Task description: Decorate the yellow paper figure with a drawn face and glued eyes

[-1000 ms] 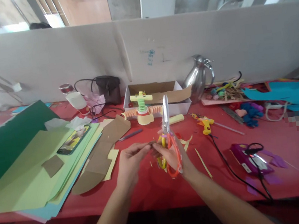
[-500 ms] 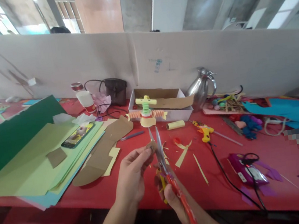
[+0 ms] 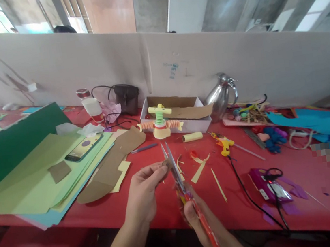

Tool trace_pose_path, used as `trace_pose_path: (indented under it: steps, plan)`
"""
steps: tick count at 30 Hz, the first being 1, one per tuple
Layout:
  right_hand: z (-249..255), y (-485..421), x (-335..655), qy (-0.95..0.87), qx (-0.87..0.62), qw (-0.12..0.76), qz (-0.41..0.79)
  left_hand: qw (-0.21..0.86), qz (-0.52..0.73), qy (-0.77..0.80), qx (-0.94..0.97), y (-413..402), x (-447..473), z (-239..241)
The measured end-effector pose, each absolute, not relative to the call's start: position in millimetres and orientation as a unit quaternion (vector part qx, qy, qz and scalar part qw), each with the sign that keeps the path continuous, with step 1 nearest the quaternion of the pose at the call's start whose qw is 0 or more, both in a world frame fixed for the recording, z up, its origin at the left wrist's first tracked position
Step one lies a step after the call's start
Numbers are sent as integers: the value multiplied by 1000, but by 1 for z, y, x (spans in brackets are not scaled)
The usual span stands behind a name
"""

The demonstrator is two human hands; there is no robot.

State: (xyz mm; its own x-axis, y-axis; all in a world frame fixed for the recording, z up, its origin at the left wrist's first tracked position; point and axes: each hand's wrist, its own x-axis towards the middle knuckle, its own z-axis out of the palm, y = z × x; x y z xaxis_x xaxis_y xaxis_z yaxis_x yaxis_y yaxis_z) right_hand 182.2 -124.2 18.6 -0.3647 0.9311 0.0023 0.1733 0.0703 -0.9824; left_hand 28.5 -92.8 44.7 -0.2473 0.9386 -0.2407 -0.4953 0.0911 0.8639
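Between the thumb and fingers of my left hand [image 3: 142, 192] is a small piece of brown cardboard [image 3: 167, 163]. My right hand [image 3: 194, 213] is wrapped round the handles of a pair of scissors [image 3: 176, 171], one handle covered in red. The blades point away from me, nearly together, at the right edge of the cardboard piece. Just beyond the tips stands a paper figure [image 3: 160, 122] with green and orange folded parts. Narrow cream paper scraps [image 3: 200, 169] lie on the red table to the right of the blades.
A brown cardboard sheet [image 3: 99, 181] and a phone [image 3: 84, 148] on coloured paper lie left. A yellow glue gun [image 3: 225, 144], its cord trailing, and a purple box [image 3: 269, 186] are right. Behind stand an open white box [image 3: 183, 125] and a metal jug [image 3: 221, 97].
The scissor blades have come closer together at the cardboard piece. My right fingers have drawn in on the handles. The phone's screen picture is different, and the whole view has shifted slightly.
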Motion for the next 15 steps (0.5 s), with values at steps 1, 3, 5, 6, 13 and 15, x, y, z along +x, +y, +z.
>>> trace_pose_path:
  steps: [1,3,5,6,13,15]
  plan:
    - [20,-125,184,-639,-438,356,523,568,630,474,235,-92,28,44]
    - [24,-127,186,-641,-450,354,512,573,626,473,238,-92,26,44]
    - [27,-129,187,-640,-460,358,500,575,620,474,243,-92,25,43]
    - [28,-130,187,-639,-464,359,498,576,618,476,244,-93,25,42]
    - [23,-128,188,-633,-452,328,536,574,611,482,253,-94,21,42]
    - [20,-127,190,-634,-447,322,542,577,599,484,272,-93,17,43]
